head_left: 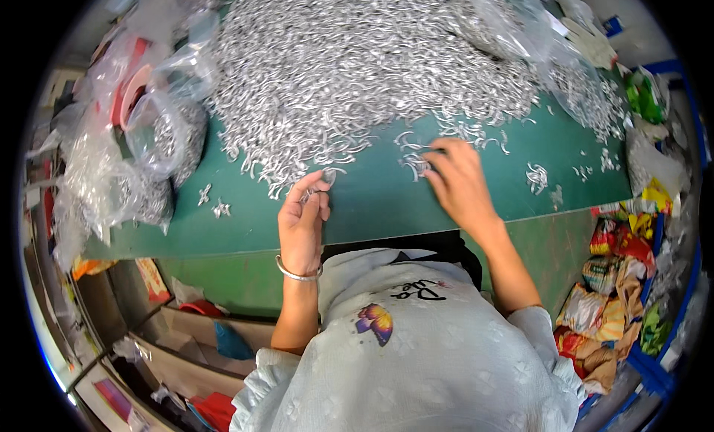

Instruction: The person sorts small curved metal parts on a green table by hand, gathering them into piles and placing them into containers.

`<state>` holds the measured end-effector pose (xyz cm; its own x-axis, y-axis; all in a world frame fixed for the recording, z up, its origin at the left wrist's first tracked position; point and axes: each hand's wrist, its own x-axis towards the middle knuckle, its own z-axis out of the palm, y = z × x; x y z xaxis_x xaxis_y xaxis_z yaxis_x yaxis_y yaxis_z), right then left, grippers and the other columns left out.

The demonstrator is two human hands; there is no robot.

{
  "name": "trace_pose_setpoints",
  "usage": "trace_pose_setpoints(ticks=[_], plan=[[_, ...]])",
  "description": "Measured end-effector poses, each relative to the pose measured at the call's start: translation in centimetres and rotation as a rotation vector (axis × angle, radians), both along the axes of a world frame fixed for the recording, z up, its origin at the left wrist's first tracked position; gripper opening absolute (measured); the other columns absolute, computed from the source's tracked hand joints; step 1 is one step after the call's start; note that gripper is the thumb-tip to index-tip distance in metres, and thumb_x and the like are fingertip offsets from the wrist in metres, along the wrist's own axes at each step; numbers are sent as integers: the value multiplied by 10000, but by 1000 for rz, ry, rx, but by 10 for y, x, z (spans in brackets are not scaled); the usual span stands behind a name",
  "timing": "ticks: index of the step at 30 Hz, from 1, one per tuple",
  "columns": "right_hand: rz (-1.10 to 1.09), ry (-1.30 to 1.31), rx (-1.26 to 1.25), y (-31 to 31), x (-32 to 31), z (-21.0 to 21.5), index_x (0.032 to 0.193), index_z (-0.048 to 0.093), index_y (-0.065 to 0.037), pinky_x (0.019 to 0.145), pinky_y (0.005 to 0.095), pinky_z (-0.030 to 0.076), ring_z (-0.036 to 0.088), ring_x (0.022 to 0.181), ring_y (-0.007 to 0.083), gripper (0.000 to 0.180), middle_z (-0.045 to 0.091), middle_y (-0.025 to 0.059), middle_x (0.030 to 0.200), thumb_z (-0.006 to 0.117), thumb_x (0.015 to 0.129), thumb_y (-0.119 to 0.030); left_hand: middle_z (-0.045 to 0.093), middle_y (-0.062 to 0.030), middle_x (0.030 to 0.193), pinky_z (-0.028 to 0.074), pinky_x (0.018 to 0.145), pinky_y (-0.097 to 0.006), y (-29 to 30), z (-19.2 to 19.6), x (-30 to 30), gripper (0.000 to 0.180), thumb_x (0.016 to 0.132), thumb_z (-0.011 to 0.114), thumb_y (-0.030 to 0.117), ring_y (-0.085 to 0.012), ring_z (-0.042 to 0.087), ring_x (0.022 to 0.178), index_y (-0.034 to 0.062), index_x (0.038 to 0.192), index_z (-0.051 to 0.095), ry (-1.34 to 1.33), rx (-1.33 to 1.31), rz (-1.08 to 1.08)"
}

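Observation:
A broad heap of small curved silver metal pieces (335,68) covers the far part of the green table (364,201). My left hand (303,209), with a bangle on its wrist, is closed round a few of these curved pieces (329,176) at the heap's near edge; one sticks out past the fingertips. To its right, my right hand (457,175) reaches over a small loose group of the same pieces (413,161). Its thumb and fingers are apart and slightly blurred, with the fingertips at the pieces. Nothing shows clearly gripped in it.
Clear plastic bags of metal pieces (160,138) stand at the table's left; another bag (513,27) lies far right. Small clusters (536,178) lie right of my right hand. Open drawers (201,331) are below left. Colourful packages (595,313) fill a blue-framed rack at right.

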<state>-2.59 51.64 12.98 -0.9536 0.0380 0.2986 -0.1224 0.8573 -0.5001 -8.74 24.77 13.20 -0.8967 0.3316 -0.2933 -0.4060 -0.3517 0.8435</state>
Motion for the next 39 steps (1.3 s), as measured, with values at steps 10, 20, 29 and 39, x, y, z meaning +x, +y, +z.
trace_pose_setpoints(ticks=[10, 20, 29, 39], plan=[[-186, -10, 92, -7, 5, 2, 1257, 567, -32, 1076, 492, 277, 372, 1329, 387, 467, 454, 164, 1392, 710, 843, -193, 511, -260, 1342, 454, 1044, -418, -42, -6, -6, 432, 1027, 459, 201, -347, 519, 1240, -93, 1342, 426, -380, 591, 220], [-68, -86, 59, -10, 6, -1, 1192, 608, -37, 1091, 452, 287, 408, 1335, 347, 377, 491, 130, 1384, 700, 830, -86, 551, -186, 1316, 505, 907, -311, -79, -1, -3, 395, 970, 541, 74, -217, 598, 1013, -76, 1331, 486, -101, -15, 260], [-44, -79, 46, -19, 5, -5, 1189, 604, -51, 1097, 453, 281, 408, 1333, 342, 360, 504, 113, 1353, 684, 838, -52, 548, -171, 1057, 426, 919, -377, -82, -20, -12, 343, 826, 462, -169, -337, 522, 1007, 14, 1063, 630, 684, -1282, 438], [99, 9, -52, -75, -22, 18, 1153, 622, -47, 1046, 455, 353, 492, 1216, 344, 337, 555, 144, 1265, 675, 821, -58, 605, -14, 938, 426, 693, -207, -161, -28, -22, 230, 976, 443, -27, -68, 496, 758, -8, 1099, 637, 284, -840, 833]])
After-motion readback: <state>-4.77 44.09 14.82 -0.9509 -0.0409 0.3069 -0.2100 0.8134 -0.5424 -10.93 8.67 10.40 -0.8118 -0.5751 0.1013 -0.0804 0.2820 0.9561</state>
